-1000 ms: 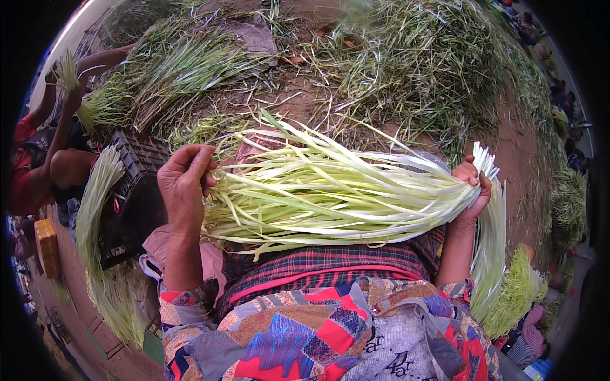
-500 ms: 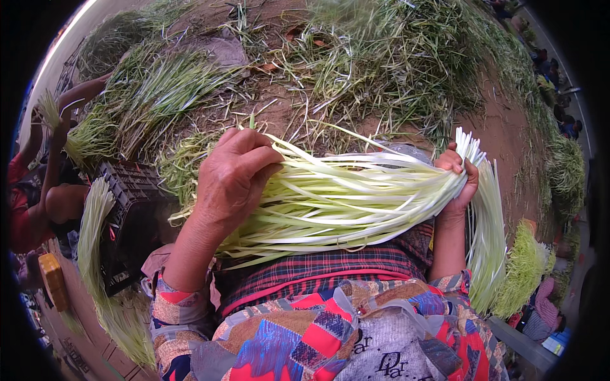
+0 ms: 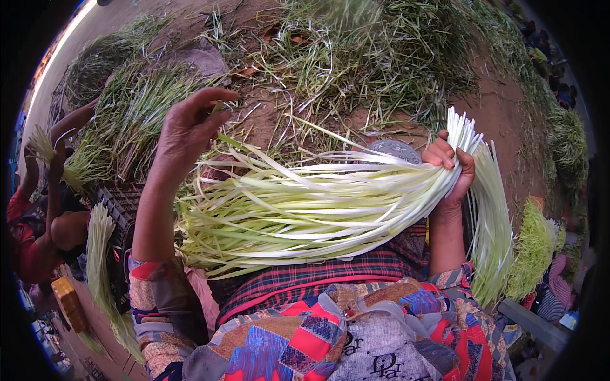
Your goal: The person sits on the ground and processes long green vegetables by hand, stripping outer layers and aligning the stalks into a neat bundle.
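My right hand [image 3: 454, 166] is closed around the white root ends of a bunch of long, pale yellow-green leafy stalks [image 3: 298, 213], which fan leftward across my checked lap cloth [image 3: 330, 270]. My left hand [image 3: 206, 111] is raised above the leafy ends at the left, thumb and fingers curved and apart; a small green bit shows by its fingertips, perhaps only background. A second pale bunch [image 3: 489, 222] hangs just right of my right hand. A round grey object [image 3: 394, 149] is partly hidden behind the held bunch.
Heaps of cut greens [image 3: 375, 57] lie on the brown ground [image 3: 502, 120]. At left are a black crate [image 3: 121, 203], another bunch [image 3: 101, 254], a yellow container [image 3: 68, 305] and a co-worker's arms and knee [image 3: 67, 232]. More bunches [image 3: 534, 247] and distant people line the right.
My left hand went onto the leaves, then lifted up and to the left, off them. My right hand, still gripping the root ends, rose slightly and moved a little left.
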The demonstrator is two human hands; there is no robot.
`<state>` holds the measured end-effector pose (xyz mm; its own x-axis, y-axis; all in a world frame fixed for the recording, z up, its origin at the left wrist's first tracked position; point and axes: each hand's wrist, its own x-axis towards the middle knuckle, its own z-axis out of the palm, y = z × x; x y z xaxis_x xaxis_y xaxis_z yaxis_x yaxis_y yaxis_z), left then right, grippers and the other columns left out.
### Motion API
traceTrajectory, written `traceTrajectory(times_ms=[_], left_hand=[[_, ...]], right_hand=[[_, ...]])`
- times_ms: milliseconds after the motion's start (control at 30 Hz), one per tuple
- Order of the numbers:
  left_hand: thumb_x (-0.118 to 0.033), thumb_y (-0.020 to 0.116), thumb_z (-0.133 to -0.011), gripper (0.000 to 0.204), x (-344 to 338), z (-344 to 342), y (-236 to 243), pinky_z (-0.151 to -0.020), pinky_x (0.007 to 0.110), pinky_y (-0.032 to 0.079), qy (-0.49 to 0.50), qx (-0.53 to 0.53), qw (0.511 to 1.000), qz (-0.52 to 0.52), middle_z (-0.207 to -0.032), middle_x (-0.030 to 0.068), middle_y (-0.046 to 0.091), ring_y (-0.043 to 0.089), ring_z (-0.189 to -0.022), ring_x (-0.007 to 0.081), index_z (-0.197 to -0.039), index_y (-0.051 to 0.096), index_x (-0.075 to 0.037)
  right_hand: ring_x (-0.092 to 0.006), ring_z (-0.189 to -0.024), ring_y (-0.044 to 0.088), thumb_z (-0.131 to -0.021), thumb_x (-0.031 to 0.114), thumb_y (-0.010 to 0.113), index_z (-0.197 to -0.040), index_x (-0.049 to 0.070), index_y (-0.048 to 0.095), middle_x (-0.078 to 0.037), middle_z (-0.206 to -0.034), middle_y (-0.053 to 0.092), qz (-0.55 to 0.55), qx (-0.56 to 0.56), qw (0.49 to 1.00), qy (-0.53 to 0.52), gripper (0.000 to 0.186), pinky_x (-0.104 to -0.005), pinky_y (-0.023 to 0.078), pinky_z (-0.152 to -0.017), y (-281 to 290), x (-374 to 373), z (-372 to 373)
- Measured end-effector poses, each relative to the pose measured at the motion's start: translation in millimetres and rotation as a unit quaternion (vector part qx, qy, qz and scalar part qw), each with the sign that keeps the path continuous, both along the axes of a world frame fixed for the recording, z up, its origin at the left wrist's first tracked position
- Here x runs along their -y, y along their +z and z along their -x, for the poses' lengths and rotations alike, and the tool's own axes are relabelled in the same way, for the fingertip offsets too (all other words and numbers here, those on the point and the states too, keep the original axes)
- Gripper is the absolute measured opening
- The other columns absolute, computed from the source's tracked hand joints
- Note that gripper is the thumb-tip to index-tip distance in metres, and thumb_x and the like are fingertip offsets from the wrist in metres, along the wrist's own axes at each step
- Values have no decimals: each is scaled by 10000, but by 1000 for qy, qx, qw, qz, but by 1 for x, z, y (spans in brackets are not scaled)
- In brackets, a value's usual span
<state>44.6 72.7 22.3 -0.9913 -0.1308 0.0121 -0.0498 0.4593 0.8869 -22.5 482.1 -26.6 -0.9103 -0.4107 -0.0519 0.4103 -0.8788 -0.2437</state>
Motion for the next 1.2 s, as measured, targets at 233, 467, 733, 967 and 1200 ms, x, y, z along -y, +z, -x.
traceTrajectory(times_ms=[233, 467, 733, 967, 1200], left_hand=[[-127, 688, -790, 194, -95, 61, -39, -710, 391, 491, -293, -88, 918, 253, -900, 109, 559, 600, -820, 294, -973, 641, -85], [-146, 623, -854, 142, -73, 27, -17, -662, 360, 494, -231, -72, 961, 134, -798, 107, 612, 612, -705, 256, -928, 659, -30], [-172, 582, -920, 171, 16, -28, 6, -460, 165, 361, 147, -43, 981, -120, -702, -9, 594, 480, -563, 29, -942, 687, -40], [-253, 564, -894, 206, 117, -108, -6, -645, 333, 475, 277, 32, 918, 281, -722, 90, 645, 623, -666, 191, -964, 667, -88], [-98, 642, -812, 124, 114, -103, -44, -743, 379, 485, 106, -17, 952, 287, -865, 126, 625, 618, -838, 297, -919, 682, -48]], right_hand=[[-116, -614, 441, -762, 107, 560, -1087, -70, 471, -25, -734, 430, 8, 7, 1000, -6, 380, -279, 367, -658, 1, -2, -2], [-112, -617, 456, -786, 89, 522, -1096, -81, 467, -25, -748, 427, 3, -6, 1000, -2, 359, -286, 398, -684, 7, -7, -7], [-113, -603, 441, -767, 54, 530, -1085, -77, 445, -20, -721, 405, -1, -16, 1000, 13, 354, -286, 375, -667, 5, -15, -1], [-118, -644, 458, -766, 61, 539, -1117, -72, 429, -6, -736, 398, 7, -19, 999, 37, 391, -292, 403, -726, 0, -27, 6], [-125, -652, 472, -768, 72, 537, -1101, -54, 435, -5, -733, 424, -58, -29, 998, 22, 371, -296, 418, -734, -2, -33, 10]])
